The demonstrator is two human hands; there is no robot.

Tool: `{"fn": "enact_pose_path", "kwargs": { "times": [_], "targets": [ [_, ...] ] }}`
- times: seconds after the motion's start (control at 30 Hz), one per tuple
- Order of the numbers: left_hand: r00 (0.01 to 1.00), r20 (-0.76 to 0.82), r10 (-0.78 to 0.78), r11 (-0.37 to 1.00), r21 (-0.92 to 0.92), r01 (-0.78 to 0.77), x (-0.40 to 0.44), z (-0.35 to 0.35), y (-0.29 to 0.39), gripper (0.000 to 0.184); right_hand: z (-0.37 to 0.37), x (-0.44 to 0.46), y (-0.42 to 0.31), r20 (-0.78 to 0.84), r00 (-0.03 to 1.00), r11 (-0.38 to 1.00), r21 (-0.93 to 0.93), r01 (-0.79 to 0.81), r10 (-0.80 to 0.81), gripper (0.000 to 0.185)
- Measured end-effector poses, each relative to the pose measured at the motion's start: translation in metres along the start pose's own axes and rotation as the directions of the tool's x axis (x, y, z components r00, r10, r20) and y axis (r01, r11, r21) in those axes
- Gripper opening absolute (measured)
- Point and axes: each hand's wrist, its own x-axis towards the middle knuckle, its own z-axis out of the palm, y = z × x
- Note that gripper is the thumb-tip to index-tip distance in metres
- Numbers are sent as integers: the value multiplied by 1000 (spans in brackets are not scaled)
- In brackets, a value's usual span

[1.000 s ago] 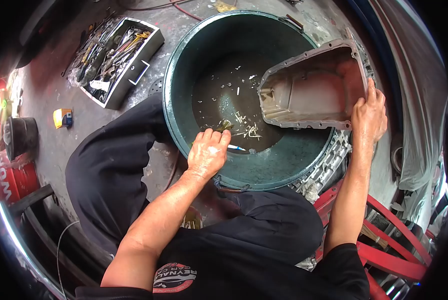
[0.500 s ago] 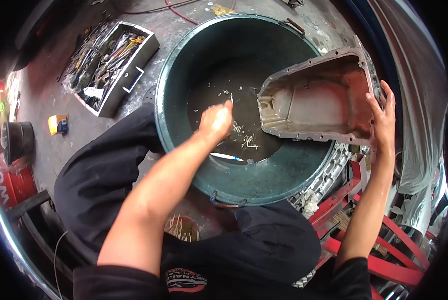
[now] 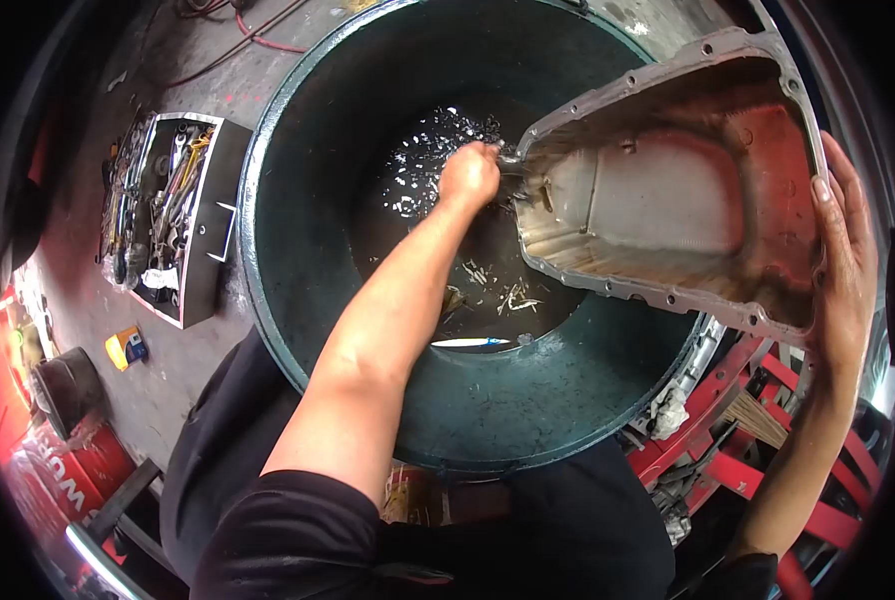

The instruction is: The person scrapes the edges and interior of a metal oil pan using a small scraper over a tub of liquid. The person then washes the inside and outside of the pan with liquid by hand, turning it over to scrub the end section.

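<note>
A metal engine oil pan (image 3: 668, 195) is tilted over the right side of a large dark green tub (image 3: 488, 430), its hollow side facing me. My right hand (image 3: 843, 235) grips the pan's wide end by the flange, fingers along the rim. Inside the tub, my left hand (image 3: 470, 178) is closed beside the pan's narrow end. Something dark shows between that fist and the pan, its kind hidden by the hand. Dark liquid (image 3: 408, 240) covers the tub's bottom, with bright ripples near the fist. A white and blue slender object (image 3: 471, 342) and pale scraps (image 3: 518, 298) lie there.
A metal drawer of wrenches and other tools (image 3: 203, 225) sits on the floor at left, near a small yellow and blue box (image 3: 126, 347). A red container (image 3: 73, 470) stands lower left. Red metal framing (image 3: 698, 420) is at lower right. Hoses (image 3: 238, 35) cross the floor behind.
My left hand has moved up and right to the pan's narrow end, and the liquid is now rippling. The view has come closer; my right hand still holds the pan.
</note>
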Motion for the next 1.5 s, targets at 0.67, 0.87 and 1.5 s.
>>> {"fn": "enact_pose_path", "kwargs": {
  "times": [0.67,0.87,1.5],
  "targets": [
    [984,-116,136,981,-123,-150,-24,37,1,26,-2,1,11,53,998,999,0,-35,35,52],
    [991,-122,59,990,-118,-74,-24,36,17,27,-5,1,12,42,999,999,-41,-8,10,51],
    [893,-87,441,893,146,-426,1,-2,17,25,1,0,6,45,993,994,6,-105,105,55]
  ]
}}
